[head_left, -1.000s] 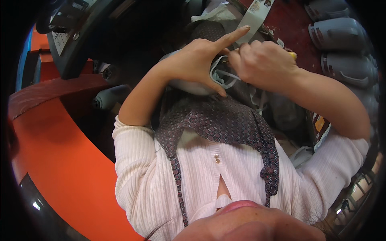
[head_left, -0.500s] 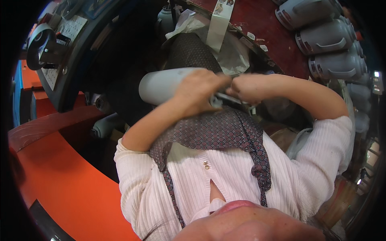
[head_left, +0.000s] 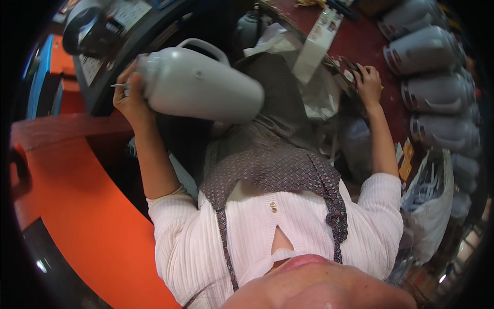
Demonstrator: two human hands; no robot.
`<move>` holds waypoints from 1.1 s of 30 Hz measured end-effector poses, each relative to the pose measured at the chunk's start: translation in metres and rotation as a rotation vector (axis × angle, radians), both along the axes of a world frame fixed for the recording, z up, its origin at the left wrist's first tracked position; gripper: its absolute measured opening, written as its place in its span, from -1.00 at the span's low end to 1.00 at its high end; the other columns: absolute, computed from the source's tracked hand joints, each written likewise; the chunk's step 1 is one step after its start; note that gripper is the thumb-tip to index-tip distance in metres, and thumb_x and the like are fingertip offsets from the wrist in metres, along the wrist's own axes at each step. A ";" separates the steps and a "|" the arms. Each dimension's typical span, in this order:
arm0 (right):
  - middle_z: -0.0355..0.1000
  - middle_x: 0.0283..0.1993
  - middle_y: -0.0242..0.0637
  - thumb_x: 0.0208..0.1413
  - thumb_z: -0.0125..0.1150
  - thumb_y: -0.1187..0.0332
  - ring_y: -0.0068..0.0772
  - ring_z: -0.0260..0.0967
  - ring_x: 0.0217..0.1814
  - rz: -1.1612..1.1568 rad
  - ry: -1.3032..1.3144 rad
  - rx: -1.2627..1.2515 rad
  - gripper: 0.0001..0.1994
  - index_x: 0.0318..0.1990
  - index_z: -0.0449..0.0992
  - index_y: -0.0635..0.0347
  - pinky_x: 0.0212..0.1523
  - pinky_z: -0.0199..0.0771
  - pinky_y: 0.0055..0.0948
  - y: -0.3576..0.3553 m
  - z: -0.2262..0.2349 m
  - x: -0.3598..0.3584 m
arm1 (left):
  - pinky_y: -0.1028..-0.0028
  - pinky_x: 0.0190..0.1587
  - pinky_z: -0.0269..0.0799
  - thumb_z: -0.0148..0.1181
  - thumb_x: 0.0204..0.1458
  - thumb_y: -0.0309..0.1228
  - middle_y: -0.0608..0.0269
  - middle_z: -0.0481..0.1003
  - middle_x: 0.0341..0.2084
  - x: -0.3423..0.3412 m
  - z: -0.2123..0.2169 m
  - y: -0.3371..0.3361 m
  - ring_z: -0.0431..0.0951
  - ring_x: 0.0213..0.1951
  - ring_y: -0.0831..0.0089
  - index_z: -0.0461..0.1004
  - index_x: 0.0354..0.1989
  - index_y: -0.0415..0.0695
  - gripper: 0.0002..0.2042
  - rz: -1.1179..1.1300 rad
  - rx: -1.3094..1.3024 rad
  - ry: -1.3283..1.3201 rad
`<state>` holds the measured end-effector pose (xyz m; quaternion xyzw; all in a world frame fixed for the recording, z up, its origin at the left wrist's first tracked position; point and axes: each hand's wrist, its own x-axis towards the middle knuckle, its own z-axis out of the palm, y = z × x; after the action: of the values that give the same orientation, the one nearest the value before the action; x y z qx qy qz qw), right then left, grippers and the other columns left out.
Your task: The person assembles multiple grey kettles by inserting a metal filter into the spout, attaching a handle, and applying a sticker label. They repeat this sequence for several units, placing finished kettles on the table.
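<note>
The left hand is gripping the grey thermos jug sideways above the lap, while the right hand is closing on small parts at the table's near edge; fitting them likely comes next.

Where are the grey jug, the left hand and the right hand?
grey jug (head_left: 206, 87), head view, middle of its body.
left hand (head_left: 131, 100), head view, back of hand.
right hand (head_left: 368, 82), head view, back of hand.
</note>
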<state>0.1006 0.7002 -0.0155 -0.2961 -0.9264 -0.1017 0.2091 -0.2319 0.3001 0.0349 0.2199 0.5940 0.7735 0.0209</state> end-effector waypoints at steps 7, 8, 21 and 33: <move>0.56 -0.10 -0.01 -0.02 0.26 0.43 -0.05 0.57 -0.13 1.120 -0.042 -0.679 -0.70 -0.08 0.59 0.22 -0.06 0.56 -0.06 -0.123 -0.039 -0.071 | 0.37 -0.16 0.62 0.01 0.24 0.17 0.19 0.54 -0.25 0.010 -0.097 -0.002 0.61 -0.18 0.39 0.50 -0.10 -0.16 -0.45 0.050 0.009 -0.536; 0.56 -0.10 -0.01 -0.02 0.27 0.41 -0.05 0.57 -0.13 1.136 -0.008 -0.804 -0.69 -0.07 0.59 0.22 -0.06 0.56 -0.05 -0.139 -0.037 -0.098 | 0.39 -0.20 0.63 0.02 0.23 0.18 0.20 0.56 -0.33 0.020 -0.114 0.011 0.62 -0.26 0.40 0.53 -0.16 -0.17 -0.44 -0.012 0.029 -0.576; 0.55 -0.28 -0.14 -0.12 0.37 0.23 -0.08 0.57 -0.22 0.789 -0.889 -0.507 -0.58 -0.04 0.52 0.08 -0.24 0.58 -0.12 -0.081 0.000 -0.197 | 0.13 -0.07 0.65 -0.01 0.26 0.10 -0.12 0.53 -0.02 -0.046 -0.037 -0.076 0.63 -0.11 0.11 0.48 -0.07 -0.27 -0.44 0.231 -0.082 -0.189; 0.58 -0.23 0.02 0.11 0.13 0.44 0.06 0.54 -0.11 0.024 -0.585 -0.980 -0.82 -0.22 0.64 0.21 -0.06 0.52 -0.06 -0.031 -0.132 0.006 | 0.19 0.21 0.34 0.58 -0.24 -0.42 -0.10 0.42 0.17 0.017 -0.116 -0.002 0.44 0.18 0.00 0.37 -0.64 -0.31 -0.61 -0.228 -0.816 0.233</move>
<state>0.1063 0.6695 -0.1473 -0.3076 -0.8879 0.2646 -0.2169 -0.2146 0.2981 -0.0808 0.3435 0.8212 0.4382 0.1244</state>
